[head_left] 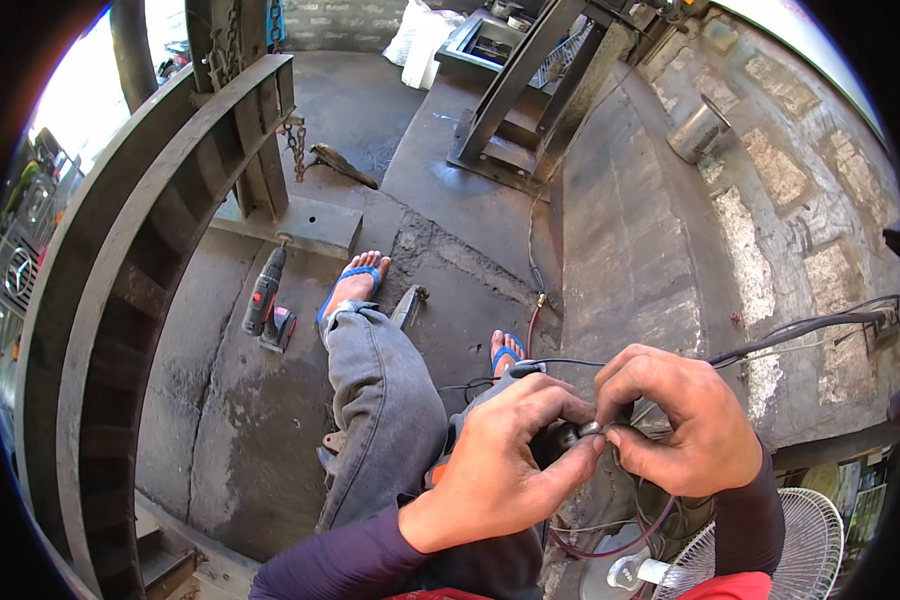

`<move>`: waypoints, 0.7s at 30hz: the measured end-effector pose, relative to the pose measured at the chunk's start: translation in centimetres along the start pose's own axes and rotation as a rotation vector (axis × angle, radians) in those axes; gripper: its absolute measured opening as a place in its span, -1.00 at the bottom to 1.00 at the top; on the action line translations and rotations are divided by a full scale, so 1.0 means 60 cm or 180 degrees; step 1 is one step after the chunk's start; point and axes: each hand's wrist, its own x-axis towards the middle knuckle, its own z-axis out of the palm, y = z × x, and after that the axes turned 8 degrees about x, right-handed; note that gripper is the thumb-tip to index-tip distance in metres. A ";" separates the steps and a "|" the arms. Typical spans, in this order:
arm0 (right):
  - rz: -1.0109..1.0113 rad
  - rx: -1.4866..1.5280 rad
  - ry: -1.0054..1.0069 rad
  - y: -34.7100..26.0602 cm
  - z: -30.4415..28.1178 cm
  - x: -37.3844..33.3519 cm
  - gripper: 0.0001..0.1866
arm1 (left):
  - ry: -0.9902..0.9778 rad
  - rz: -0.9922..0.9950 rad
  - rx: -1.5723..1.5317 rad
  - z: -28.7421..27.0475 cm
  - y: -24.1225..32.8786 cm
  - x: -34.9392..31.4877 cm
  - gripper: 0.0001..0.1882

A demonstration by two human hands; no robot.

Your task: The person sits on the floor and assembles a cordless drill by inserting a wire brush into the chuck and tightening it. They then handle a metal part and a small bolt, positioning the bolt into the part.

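Observation:
My left hand (pixel 500 465) is closed around a dark, rounded metal part (pixel 558 441), held low in front of my body. Most of that part is hidden behind the thumb and fingers, so its exact kind does not show. At its right end is a small shiny silver piece (pixel 590 429). The thumb and index finger of my right hand (pixel 685 420) pinch at this piece, and the fingertips of both hands nearly meet there.
A cordless drill (pixel 265 295) stands on the concrete floor beside my foot. Tall steel beams (pixel 160 220) rise at the left, and a steel frame (pixel 515 110) stands ahead. Cables (pixel 790 330) run along the right-hand wall. A fan (pixel 800 545) sits at the lower right.

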 end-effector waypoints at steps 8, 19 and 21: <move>0.0593 -0.0563 -0.0105 -0.018 0.000 -0.002 -0.80 | 0.0170 -0.0466 0.0022 0.013 0.018 0.006 -0.72; 0.0178 -0.0030 0.0126 -0.017 0.005 0.005 -0.81 | 0.0133 -0.0187 0.0177 0.002 0.006 0.004 -0.64; 0.0458 -0.0212 -0.0021 -0.020 0.002 0.004 -0.81 | 0.0109 -0.0281 0.0129 0.002 0.006 0.003 -0.62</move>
